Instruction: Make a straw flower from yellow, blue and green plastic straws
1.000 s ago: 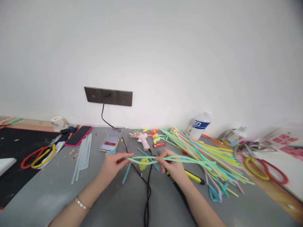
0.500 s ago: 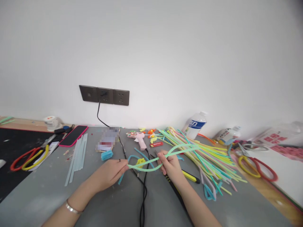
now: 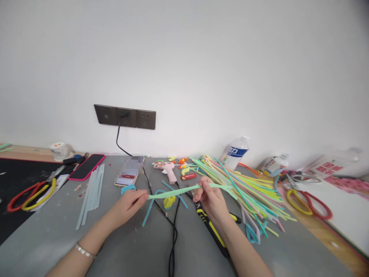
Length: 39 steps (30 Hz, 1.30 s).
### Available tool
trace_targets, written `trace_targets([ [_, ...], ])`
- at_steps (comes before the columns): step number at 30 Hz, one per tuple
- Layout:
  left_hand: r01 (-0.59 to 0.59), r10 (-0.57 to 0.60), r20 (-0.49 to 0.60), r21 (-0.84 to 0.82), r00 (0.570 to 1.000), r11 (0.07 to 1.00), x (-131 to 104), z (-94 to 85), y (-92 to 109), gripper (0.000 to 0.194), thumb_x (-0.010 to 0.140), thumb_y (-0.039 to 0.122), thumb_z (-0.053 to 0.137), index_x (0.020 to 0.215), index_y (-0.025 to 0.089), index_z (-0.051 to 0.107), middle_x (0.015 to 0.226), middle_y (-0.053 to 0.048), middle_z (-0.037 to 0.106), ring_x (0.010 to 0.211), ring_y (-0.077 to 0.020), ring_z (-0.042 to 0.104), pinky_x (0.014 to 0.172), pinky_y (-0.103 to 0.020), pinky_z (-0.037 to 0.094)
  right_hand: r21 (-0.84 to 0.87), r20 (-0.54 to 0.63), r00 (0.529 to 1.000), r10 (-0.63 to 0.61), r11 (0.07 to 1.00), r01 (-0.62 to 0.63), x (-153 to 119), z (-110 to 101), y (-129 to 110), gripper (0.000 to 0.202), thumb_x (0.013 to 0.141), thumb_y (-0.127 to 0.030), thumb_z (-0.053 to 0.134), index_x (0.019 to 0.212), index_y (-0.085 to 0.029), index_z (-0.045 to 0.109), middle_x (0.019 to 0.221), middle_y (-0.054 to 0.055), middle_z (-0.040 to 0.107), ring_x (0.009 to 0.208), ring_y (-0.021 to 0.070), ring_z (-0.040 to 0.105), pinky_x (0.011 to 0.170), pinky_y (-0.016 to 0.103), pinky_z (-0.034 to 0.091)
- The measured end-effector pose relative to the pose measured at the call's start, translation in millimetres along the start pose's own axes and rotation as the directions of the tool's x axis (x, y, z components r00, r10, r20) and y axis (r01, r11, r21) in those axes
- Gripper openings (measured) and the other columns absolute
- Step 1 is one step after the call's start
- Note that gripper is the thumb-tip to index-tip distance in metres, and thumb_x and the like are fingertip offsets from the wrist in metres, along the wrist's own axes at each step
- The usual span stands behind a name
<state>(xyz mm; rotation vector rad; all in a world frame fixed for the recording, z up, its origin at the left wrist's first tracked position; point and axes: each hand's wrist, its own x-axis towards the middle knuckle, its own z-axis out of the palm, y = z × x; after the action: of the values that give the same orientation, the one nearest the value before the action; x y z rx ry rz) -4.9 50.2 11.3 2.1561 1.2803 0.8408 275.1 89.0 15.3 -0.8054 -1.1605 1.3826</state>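
Note:
Light green pipe cleaners [image 3: 175,192] stretch between my two hands above the table, their strands lying close together. My left hand [image 3: 129,207] pinches one end between thumb and fingers. Closed around them further along is my right hand [image 3: 211,200], and the free ends stick out to its right. Below them lie bent blue pipe cleaners [image 3: 147,211] and a small yellow pipe-cleaner piece [image 3: 169,202]. Black-and-yellow pliers [image 3: 213,231] rest under my right wrist. A pile of coloured pipe cleaners [image 3: 245,184] spreads to the right.
A pink glue gun [image 3: 170,171] lies at the back, its black cable [image 3: 175,238] running toward me. Glue sticks [image 3: 92,192], a pink-edged phone [image 3: 87,167] and scissors [image 3: 31,195] are at left. A white bottle [image 3: 235,152] and more scissors [image 3: 308,202] are at right.
The green strands, bowed apart before, are now drawn straight and close together. My left hand has shifted slightly left, my right hand slightly right and up. The view has moved a little.

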Motion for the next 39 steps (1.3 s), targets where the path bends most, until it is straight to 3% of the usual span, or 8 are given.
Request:
trace_targets([
  [5,0.062,-0.065,-0.068,-0.04,0.996,0.997,0.6,-3.6,-2.8,0.041,0.096,0.04,0.03,0.06,0.022,0.033,0.055,0.007,0.03,0.051,-0.0121,0.032,0.052,-0.024,0.025,-0.029,0.021,1.0,-0.005,1.0,0.006,-1.8,0.1,-4.3,0.037,0.079,-0.056,0.066,0.084,-0.022,0.054,0.058,0.0,0.067,0.052,0.0177,0.06,0.055,0.029,0.045],
  [11,-0.073,0.079,-0.094,0.064,0.992,0.995,-2.8,-4.7,7.2,0.038,0.097,0.03,0.029,0.065,0.021,0.046,0.06,0.003,0.046,0.054,-0.013,0.045,0.057,-0.024,0.035,-0.201,-0.091,0.978,-0.188,0.965,0.167,1.0,-0.2,5.5,0.033,0.09,-0.053,0.054,0.077,-0.024,0.046,0.035,-0.011,0.039,0.034,0.011,0.031,0.043,0.025,0.027],
  [18,-0.201,0.207,-0.101,0.062,0.973,0.978,-11.4,-6.5,16.9,0.024,0.092,0.02,0.043,0.08,0.021,0.064,0.071,-0.004,0.064,0.068,-0.0179,0.057,0.066,-0.027,0.043,-0.226,-0.081,0.985,-0.149,0.966,0.128,-4.3,2.8,1.6,0.035,0.091,-0.058,0.048,0.078,-0.026,0.041,0.056,-0.001,0.066,0.048,0.0199,0.06,0.051,0.031,0.044],
  [27,0.124,-0.046,0.168,-0.488,0.985,0.864,-6.6,2.4,45.6,0.041,0.092,0.036,0.053,0.133,0.035,0.052,0.126,-0.007,0.066,0.117,-0.0248,0.06,0.1,-0.035,0.045,-0.202,0.179,0.98,-0.087,0.972,0.123,-11.7,10.5,-8.6,0.034,0.093,-0.055,0.045,0.074,-0.026,0.042,0.05,-0.001,0.064,0.046,0.0198,0.06,0.055,0.032,0.046],
  [30,0.269,-0.095,0.327,-0.543,0.94,0.795,0.8,7.9,66.9,0.048,0.093,0.039,0.05,0.141,0.036,0.041,0.123,-0.008,0.066,0.104,-0.023,0.066,0.085,-0.031,0.052,-0.292,0.196,0.974,-0.112,0.942,0.166,-16.0,20.9,-16.8,0.035,0.093,-0.054,0.045,0.072,-0.026,0.046,0.052,0.0,0.065,0.046,0.0192,0.059,0.054,0.032,0.046],
  [32,0.355,-0.139,0.449,-0.443,0.883,0.823,5.3,11.0,77.1,0.052,0.094,0.04,0.048,0.143,0.036,0.034,0.104,-0.006,0.07,0.077,-0.0194,0.069,0.061,-0.026,0.052,-0.334,0.149,0.976,-0.158,0.921,0.2,-19.0,26.0,-20.8,0.036,0.093,-0.052,0.046,0.07,-0.025,0.047,0.053,0.001,0.064,0.045,0.018,0.058,0.05,0.03,0.046],
  [36,0.127,-0.077,0.311,-0.146,0.947,0.981,12.1,15.0,82.8,0.028,0.097,0.036,0.039,0.113,0.027,0.059,0.083,-0.002,0.068,0.071,-0.0186,0.062,0.063,-0.025,0.043,-0.346,-0.012,0.985,-0.173,0.925,0.158,-26.0,27.0,-26.5,0.034,0.092,-0.051,0.05,0.071,-0.024,0.049,0.049,0.0,0.063,0.04,0.0162,0.056,0.045,0.027,0.045],
  [39,0.011,-0.033,0.3,0.074,0.953,0.997,16.1,16.6,82.3,0.032,0.1,0.034,0.029,0.093,0.022,0.058,0.075,-0.003,0.065,0.064,-0.0186,0.059,0.057,-0.025,0.036,-0.332,-0.072,0.992,-0.108,0.94,0.078,-33.1,24.0,-31.2,0.038,0.089,-0.057,0.052,0.071,-0.023,0.05,0.047,0.001,0.064,0.039,0.0172,0.057,0.044,0.028,0.045],
])
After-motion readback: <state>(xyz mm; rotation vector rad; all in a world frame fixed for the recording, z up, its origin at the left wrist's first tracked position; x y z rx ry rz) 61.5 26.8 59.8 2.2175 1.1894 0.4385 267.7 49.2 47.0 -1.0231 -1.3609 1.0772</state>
